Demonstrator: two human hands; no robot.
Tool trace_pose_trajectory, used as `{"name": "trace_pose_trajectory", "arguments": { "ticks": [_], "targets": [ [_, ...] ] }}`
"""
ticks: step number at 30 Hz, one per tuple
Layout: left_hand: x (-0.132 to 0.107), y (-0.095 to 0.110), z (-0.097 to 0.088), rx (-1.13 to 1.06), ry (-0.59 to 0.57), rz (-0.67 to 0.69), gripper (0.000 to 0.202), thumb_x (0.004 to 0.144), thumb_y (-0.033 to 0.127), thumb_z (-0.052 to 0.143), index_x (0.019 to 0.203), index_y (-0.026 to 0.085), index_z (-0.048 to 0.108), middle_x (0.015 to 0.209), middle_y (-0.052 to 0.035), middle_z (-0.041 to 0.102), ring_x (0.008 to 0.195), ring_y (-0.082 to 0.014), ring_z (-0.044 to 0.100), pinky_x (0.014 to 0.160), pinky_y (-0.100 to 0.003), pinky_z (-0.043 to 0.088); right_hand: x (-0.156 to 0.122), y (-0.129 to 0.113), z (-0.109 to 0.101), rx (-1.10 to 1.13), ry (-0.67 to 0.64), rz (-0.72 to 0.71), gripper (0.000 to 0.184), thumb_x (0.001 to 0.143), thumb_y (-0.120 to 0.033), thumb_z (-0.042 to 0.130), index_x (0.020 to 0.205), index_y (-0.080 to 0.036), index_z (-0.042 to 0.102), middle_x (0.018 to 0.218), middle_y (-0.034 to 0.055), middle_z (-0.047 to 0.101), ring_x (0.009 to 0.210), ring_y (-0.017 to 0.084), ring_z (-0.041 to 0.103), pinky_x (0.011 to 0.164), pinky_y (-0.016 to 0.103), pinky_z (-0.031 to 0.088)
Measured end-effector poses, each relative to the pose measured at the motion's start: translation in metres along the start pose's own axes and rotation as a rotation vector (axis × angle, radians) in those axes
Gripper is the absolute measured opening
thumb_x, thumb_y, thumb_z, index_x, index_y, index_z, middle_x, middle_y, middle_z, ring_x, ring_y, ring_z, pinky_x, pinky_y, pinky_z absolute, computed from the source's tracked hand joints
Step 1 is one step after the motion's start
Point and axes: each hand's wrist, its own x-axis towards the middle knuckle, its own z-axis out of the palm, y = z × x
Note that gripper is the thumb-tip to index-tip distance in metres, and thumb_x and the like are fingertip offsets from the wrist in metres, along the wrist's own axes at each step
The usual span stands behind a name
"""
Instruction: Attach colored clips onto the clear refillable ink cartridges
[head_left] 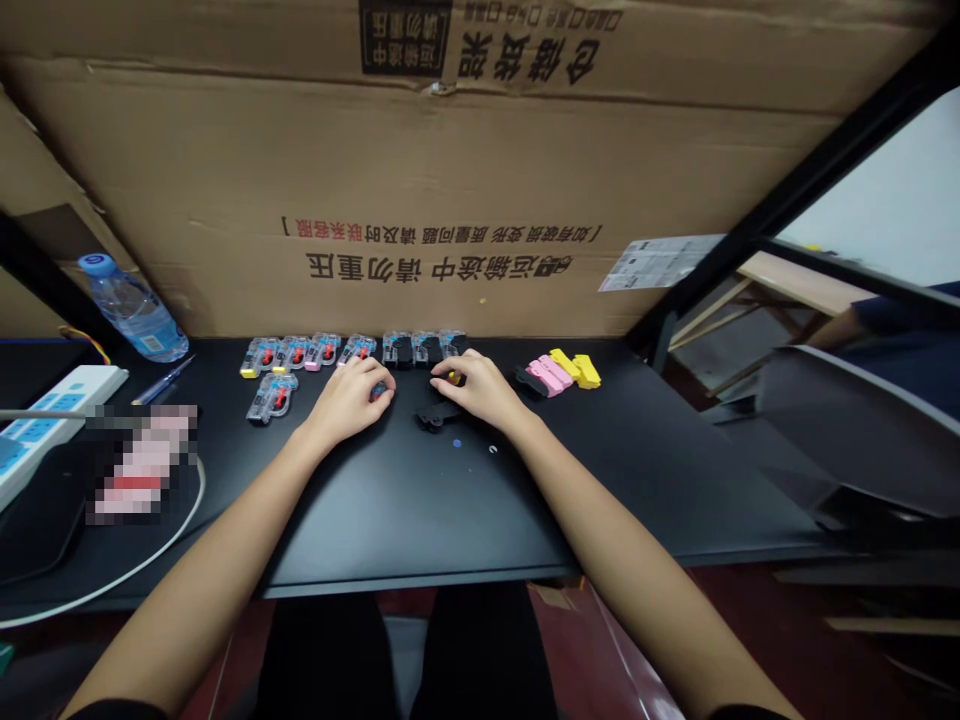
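Note:
My left hand (349,402) rests on the black table with its fingers curled around a small dark bluish piece (379,390), mostly hidden by the fingers. Opposite it, my right hand (486,392) has thumb and fingers closed about a small yellow and red piece (454,377), only partly visible. Just below the right fingers lies a black plastic part (435,416). Behind the hands stand clear toy pistols with red inner parts (324,352) and others with black parts (429,348). One more clear toy pistol (271,398) lies left of my left hand.
Right of my hands are pink (550,375), yellow (576,368) and black (530,382) plastic pieces. A water bottle (135,308), screwdriver (163,380) and white power strip (60,420) occupy the left. A cardboard sheet (450,160) stands behind. A person's sleeve (907,330) shows far right.

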Motion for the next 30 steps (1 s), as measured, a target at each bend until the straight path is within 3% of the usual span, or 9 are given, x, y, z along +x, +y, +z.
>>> {"name": "trace_pose_trajectory", "arguments": {
  "ticks": [10,18,25,28,30],
  "targets": [
    [0.0,0.001,0.0,-0.001,0.013,0.009,0.013,0.098,0.024,0.062,0.096,0.024,0.074,0.108,-0.0074,0.073,0.107,-0.0282,0.063,0.101,-0.045,0.05,-0.001,0.002,0.002,0.016,-0.019,0.025,0.011,0.094,-0.027,0.077,0.103,-0.023,0.081,0.092,0.0072,0.078,0.089,0.025,0.067,0.088,0.04,0.054],
    [-0.001,0.0,0.0,0.012,0.005,0.019,0.012,0.096,0.023,0.062,0.098,0.023,0.074,0.108,-0.0076,0.073,0.109,-0.0287,0.063,0.101,-0.045,0.05,-0.001,-0.013,0.015,0.09,-0.089,-0.031,0.011,0.095,-0.029,0.079,0.104,-0.024,0.084,0.091,0.0056,0.077,0.085,0.022,0.064,0.083,0.035,0.052],
    [-0.001,0.006,-0.005,0.043,0.008,0.01,0.013,0.099,0.024,0.061,0.097,0.023,0.074,0.109,-0.0077,0.076,0.111,-0.0294,0.064,0.099,-0.045,0.048,-0.001,-0.013,0.013,0.107,-0.038,0.006,0.012,0.095,-0.032,0.08,0.104,-0.025,0.084,0.09,0.0054,0.075,0.084,0.022,0.066,0.084,0.037,0.054],
    [-0.001,0.015,-0.01,-0.025,0.094,-0.019,0.02,0.107,0.031,0.054,0.109,0.024,0.072,0.11,-0.007,0.079,0.113,-0.0288,0.067,0.1,-0.045,0.047,-0.003,-0.023,0.006,0.153,0.043,-0.026,0.013,0.095,-0.033,0.079,0.105,-0.026,0.081,0.099,0.007,0.079,0.091,0.025,0.068,0.087,0.04,0.056],
    [0.0,0.023,-0.012,-0.181,0.165,-0.054,0.025,0.108,0.036,0.052,0.124,0.024,0.068,0.106,-0.0053,0.08,0.107,-0.0254,0.071,0.098,-0.042,0.049,-0.006,-0.033,0.003,0.199,0.097,-0.065,0.009,0.096,-0.034,0.077,0.101,-0.027,0.075,0.106,0.0077,0.081,0.102,0.027,0.07,0.089,0.041,0.057]
  ]
}}
